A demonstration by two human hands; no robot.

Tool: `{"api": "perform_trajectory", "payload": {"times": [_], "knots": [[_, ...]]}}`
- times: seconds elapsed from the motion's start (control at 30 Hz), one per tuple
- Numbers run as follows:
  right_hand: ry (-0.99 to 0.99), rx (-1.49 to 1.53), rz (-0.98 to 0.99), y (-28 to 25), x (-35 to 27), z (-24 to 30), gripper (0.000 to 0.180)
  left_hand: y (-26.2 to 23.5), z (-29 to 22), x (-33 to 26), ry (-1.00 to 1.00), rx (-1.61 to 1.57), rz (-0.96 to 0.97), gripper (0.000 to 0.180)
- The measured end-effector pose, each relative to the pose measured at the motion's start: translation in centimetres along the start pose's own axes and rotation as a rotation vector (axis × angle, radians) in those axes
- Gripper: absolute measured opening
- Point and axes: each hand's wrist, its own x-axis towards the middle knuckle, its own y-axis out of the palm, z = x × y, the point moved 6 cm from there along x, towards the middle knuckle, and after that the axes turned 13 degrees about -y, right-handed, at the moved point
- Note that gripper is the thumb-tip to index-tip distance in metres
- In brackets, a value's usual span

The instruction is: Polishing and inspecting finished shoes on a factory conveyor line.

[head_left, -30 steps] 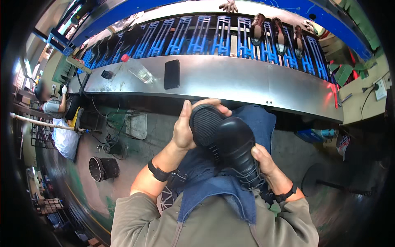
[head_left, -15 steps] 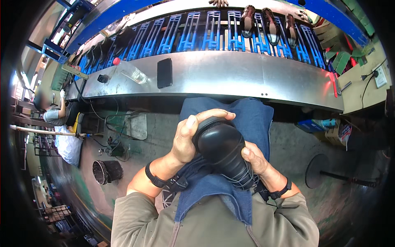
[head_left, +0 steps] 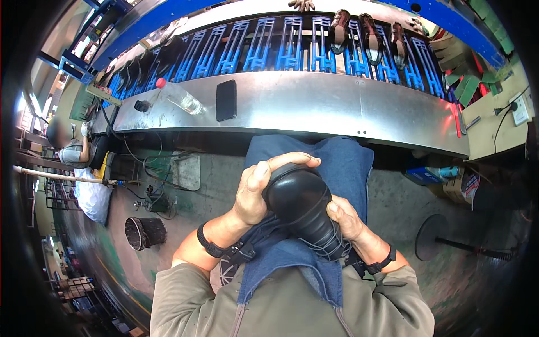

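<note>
Black shoe (head_left: 296,196): one, laced, held between both hands above the blue apron (head_left: 343,153).
Shoe axis: slants far-left to near-right; toe points away from body, leftward.
Left hand (head_left: 251,194): fingers curled round the toe end.
Right hand (head_left: 349,219): thumb pressed on shoe's side; other fingers mostly hidden, cannot tell their set.
Desk (head_left: 303,106): one bottle (head_left: 185,102), one phone (head_left: 226,101).
Rack (head_left: 288,63): three brown shoes (head_left: 370,35), right part.
</note>
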Motion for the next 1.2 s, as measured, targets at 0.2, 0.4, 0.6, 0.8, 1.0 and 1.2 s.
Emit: {"api": "perform_trajectory", "payload": {"times": [0.2,0.4,0.6,0.8,1.0,1.2], "knots": [[-0.019,0.012,-0.024,-0.2,-0.2,-0.5,0.069,0.1,0.3,-0.4,-0.038,-0.008,-0.012,0.073],[-0.034,0.055,-0.005,-0.7,-0.7,-1.6,0.067,1.2,0.2,-0.9,-0.056,0.033,-0.004,0.075],[-0.037,0.046,-0.041,-0.9,-1.0,-1.1,0.065,1.7,-2.9,-2.4,-0.072,0.332,-0.087,0.063],[0.005,0.047,-0.085,-1.9,-1.5,-2.1,0.064,3.2,-2.1,-1.7,0.277,0.771,-0.147,0.080],[0.064,0.402,-0.265,-2.9,-2.0,-2.0,0.062,3.4,2.5,-0.4,0.078,0.437,-0.083,0.105],[0.103,0.795,-0.303,-1.7,-0.7,-1.0,0.071,4.3,1.3,1.4,0.184,0.736,-0.035,0.105]]}}
